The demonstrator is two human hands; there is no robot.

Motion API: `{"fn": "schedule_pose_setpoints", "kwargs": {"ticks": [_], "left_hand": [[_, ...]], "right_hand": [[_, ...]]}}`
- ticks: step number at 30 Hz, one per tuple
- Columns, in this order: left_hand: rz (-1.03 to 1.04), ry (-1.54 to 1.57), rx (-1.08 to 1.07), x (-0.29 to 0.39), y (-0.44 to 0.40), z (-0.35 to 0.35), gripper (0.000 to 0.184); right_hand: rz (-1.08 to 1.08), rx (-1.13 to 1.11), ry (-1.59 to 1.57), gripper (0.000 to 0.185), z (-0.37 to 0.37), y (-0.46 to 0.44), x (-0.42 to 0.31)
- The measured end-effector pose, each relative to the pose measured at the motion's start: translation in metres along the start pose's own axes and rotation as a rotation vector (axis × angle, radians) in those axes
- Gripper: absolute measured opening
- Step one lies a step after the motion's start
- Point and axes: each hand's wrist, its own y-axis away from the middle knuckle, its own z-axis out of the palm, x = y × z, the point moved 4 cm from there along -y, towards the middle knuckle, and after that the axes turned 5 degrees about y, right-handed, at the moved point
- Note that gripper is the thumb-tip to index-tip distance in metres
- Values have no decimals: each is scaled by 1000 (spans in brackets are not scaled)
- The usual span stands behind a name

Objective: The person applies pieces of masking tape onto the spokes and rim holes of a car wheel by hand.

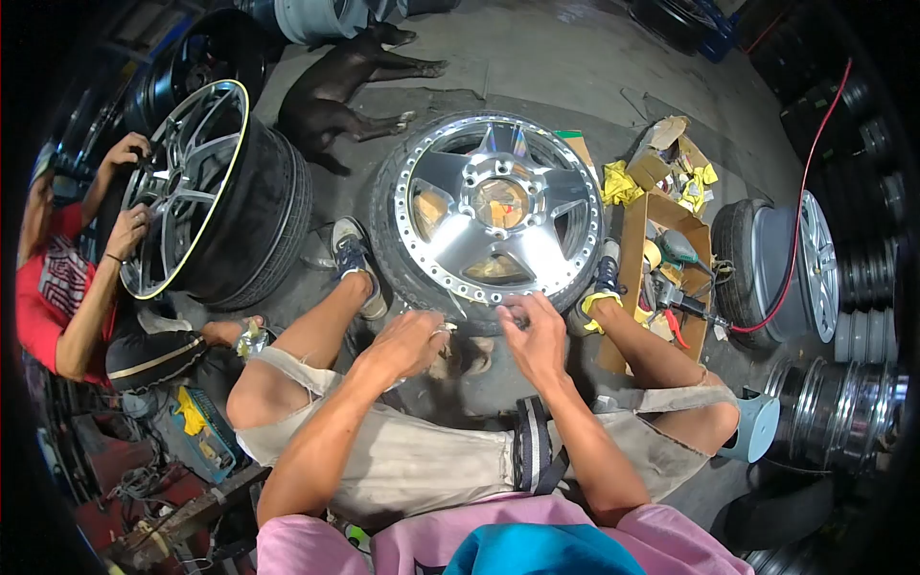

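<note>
A polished silver alloy wheel rim (pixel 537 254) with several broad spokes lies face up on a dark tire (pixel 388 240) between my feet. My left hand (pixel 407 343) is at the near left edge of the rim, fingers curled together around something too small to make out. A thin pale strip (pixel 455 302) shows just beyond those fingertips, against the rim's edge. Near the rim's front right edge is my right hand (pixel 535 335), its thumb and fingers apart with nothing visible between them. Whether its fingertips touch the rim is unclear.
A cardboard box (pixel 637 240) of tools stands at right, with yellow cloths (pixel 621 184) nearby. A red hose (pixel 810 182) hangs past another wheel (pixel 815 268). At left, a person in red (pixel 62 297) handles a wheel (pixel 187 192). A black dog (pixel 331 96) lies beyond.
</note>
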Motion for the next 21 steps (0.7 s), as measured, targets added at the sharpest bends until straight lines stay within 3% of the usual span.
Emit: {"fn": "schedule_pose_setpoints", "kwargs": {"ticks": [1, 4, 12, 14, 17, 18, 21], "left_hand": [[1, -4, 2, 5, 2, -4, 40], [-56, -101, -53, 5, 6, 4, 71], [-86, 64, 291, -3, -11, -6, 53], [-46, 64, 366, -8, -15, -6, 53], [-107, 207, 312, -26, -22, 2, 54], [-88, 199, 403, -42, -25, 10, 58], [-230, 398, 340, -47, -30, 10, 60]], "right_hand": [[-77, -35, 57, 17, 6, -3, -5], [-92, -112, 140, 13, 27, -4, -6], [-156, -219, 156, 11, 32, 7, -5], [-323, -224, -28, 12, 37, 14, -25], [-213, -408, -168, 12, 52, 44, -60], [-215, -405, -179, 12, 52, 46, -60], [-125, -361, -211, 10, 46, 47, -44]]}}
